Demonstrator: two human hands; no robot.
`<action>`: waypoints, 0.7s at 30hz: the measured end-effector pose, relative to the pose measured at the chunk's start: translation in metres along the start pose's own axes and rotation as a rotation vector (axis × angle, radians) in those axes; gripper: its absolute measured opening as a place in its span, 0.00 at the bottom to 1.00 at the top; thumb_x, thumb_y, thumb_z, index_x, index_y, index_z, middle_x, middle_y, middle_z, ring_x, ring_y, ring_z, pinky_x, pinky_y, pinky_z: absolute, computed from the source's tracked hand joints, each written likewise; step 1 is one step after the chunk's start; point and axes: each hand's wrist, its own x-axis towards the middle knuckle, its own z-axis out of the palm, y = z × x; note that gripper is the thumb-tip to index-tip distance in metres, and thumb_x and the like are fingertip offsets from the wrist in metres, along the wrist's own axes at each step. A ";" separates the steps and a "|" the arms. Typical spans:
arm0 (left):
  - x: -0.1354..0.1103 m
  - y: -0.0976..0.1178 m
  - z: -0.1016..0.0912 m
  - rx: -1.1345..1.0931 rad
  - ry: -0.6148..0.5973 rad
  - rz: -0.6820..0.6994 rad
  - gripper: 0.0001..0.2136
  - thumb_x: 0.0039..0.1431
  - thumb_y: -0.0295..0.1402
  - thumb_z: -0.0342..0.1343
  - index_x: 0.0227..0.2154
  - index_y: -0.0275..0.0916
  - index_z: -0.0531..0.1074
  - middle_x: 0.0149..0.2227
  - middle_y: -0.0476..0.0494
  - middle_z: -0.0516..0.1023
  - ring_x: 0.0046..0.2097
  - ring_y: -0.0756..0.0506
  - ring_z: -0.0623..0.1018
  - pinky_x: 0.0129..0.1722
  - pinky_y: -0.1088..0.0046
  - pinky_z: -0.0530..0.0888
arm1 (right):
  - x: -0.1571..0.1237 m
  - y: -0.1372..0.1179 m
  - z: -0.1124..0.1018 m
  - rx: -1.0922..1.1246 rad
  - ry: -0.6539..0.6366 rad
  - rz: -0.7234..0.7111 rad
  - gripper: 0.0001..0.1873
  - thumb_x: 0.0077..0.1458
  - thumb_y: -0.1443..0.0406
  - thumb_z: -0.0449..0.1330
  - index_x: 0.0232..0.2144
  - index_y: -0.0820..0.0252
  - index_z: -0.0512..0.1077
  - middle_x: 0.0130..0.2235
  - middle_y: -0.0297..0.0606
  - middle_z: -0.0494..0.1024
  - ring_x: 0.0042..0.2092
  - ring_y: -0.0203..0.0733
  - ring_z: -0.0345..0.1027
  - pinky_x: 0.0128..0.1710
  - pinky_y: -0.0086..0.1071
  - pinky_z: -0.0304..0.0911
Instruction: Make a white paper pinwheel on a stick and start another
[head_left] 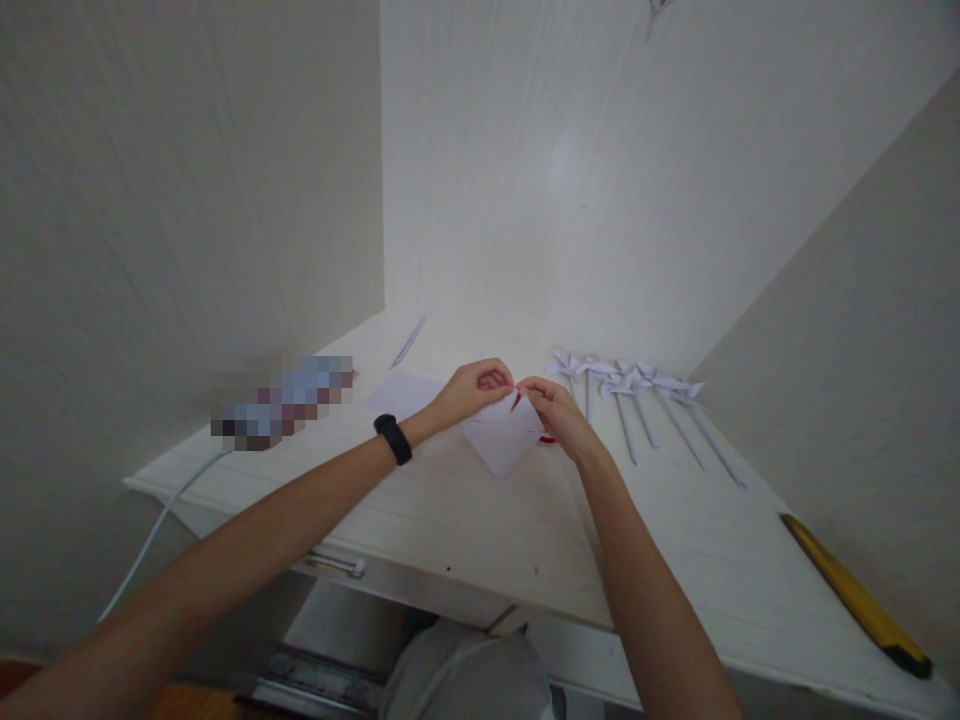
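A white square of paper [498,445], turned so one corner points toward me, is held up by its far edge over the table. My left hand [480,390], with a black band on the wrist, pinches it near the top corner. Close beside it, my right hand [553,405] pinches the same paper, fingertips almost touching those of the left. A slit runs into the sheet between the two hands. Part of a red object [548,439] shows behind the paper under my right hand; the rest is hidden. Another white sheet [405,393] lies behind my left wrist.
Several paper pinwheels [630,380] on sticks lie at the right. A thin white paper stick [408,342] rests at the back left. A yellow and black tool [855,595] lies along the right edge. Blurred items [289,400] with a cable [161,525] sit at the left.
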 end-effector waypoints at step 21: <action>-0.002 0.002 0.005 -0.186 -0.036 -0.090 0.11 0.49 0.37 0.60 0.30 0.34 0.68 0.29 0.48 0.73 0.31 0.53 0.73 0.32 0.78 0.67 | -0.001 0.001 0.004 0.071 0.044 0.006 0.11 0.40 0.59 0.64 0.27 0.59 0.71 0.24 0.29 0.71 0.23 0.31 0.60 0.23 0.25 0.52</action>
